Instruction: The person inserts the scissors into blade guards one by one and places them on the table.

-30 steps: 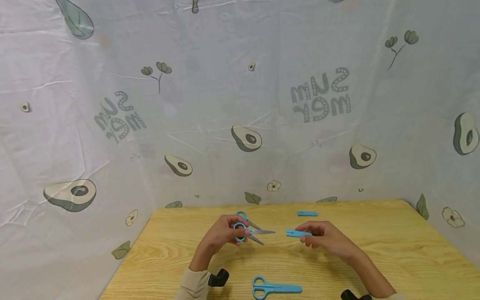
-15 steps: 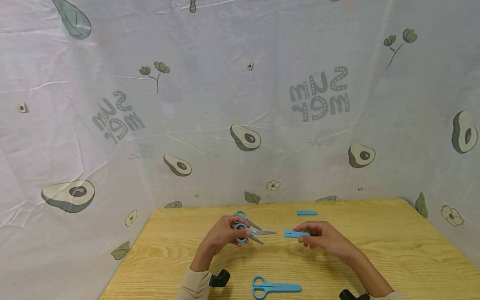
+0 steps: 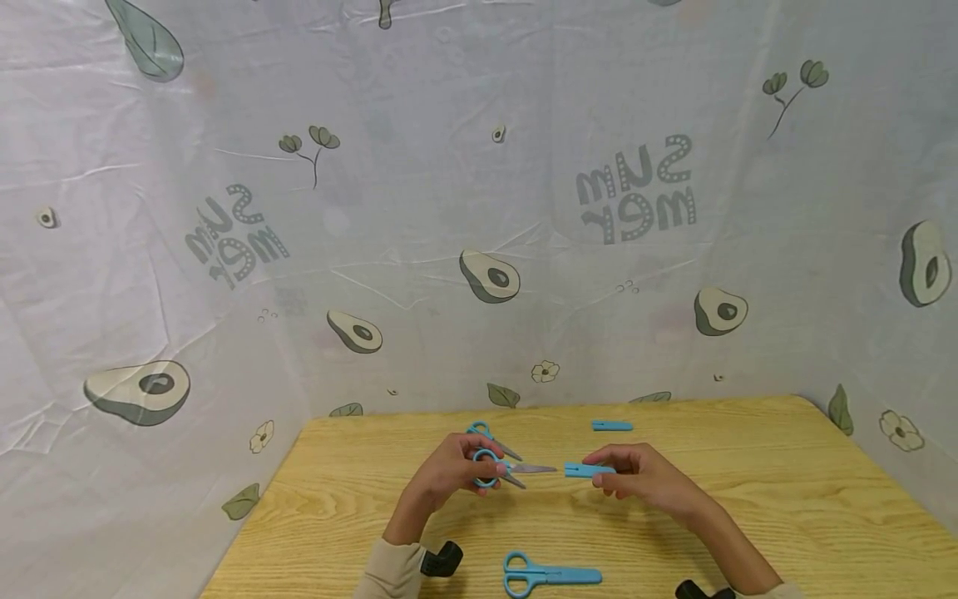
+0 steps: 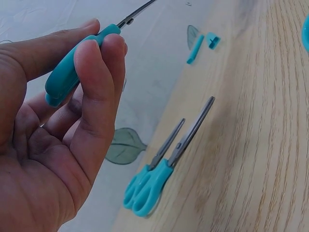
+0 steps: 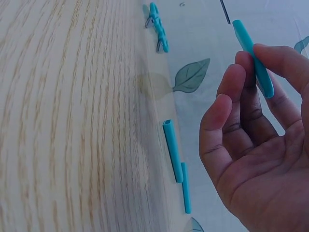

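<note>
My left hand pinches the light-blue handles of a pair of scissors, blades pointing right. Facing its tip, my right hand holds a light-blue blade cover between thumb and fingers. A small gap separates tip and cover. Below the hands lies another pair of scissors, its blades inside a cover. Two bare-bladed pairs of scissors lie on the table in the left wrist view, partly hidden behind my left hand in the head view.
Two loose blade covers lie on the table in the right wrist view; only one far cover shows in the head view. The wooden table meets a patterned curtain at its back and sides.
The scissors in my left hand have moved slightly right. The cover in my right hand has come slightly left, narrowing the gap. The things on the table stay put.
</note>
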### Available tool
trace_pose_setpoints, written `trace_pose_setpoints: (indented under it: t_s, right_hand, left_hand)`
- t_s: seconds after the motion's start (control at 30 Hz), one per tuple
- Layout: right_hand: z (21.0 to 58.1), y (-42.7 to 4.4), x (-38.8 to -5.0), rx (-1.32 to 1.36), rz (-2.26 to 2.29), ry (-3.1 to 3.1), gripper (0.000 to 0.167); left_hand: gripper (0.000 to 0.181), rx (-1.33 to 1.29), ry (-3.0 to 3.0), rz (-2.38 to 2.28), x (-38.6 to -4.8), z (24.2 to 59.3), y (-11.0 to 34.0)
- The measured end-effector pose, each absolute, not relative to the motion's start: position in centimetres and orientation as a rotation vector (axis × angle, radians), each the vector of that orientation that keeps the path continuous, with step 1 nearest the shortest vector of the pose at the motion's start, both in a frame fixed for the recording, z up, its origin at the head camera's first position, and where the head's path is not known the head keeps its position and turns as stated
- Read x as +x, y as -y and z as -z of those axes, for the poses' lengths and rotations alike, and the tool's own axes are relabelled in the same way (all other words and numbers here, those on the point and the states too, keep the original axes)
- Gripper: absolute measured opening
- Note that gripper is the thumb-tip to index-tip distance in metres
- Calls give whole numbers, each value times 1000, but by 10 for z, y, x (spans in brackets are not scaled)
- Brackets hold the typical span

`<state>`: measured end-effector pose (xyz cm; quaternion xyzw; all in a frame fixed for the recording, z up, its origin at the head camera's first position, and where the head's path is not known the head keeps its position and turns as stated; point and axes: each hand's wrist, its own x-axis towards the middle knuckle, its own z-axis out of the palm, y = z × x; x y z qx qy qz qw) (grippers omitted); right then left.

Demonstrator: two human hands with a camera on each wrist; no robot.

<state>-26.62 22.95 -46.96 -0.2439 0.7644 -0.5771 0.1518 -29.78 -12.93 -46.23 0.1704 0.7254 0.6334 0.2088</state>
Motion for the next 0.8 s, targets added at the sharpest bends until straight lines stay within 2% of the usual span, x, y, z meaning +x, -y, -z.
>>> trace_pose_setpoints:
  t_s: [0.8]
  right_hand:
    - [474,-223,-267,-684,1656,-2154,43]
  left_hand:
    - [41,497,-2013,-1765,-295,463,123]
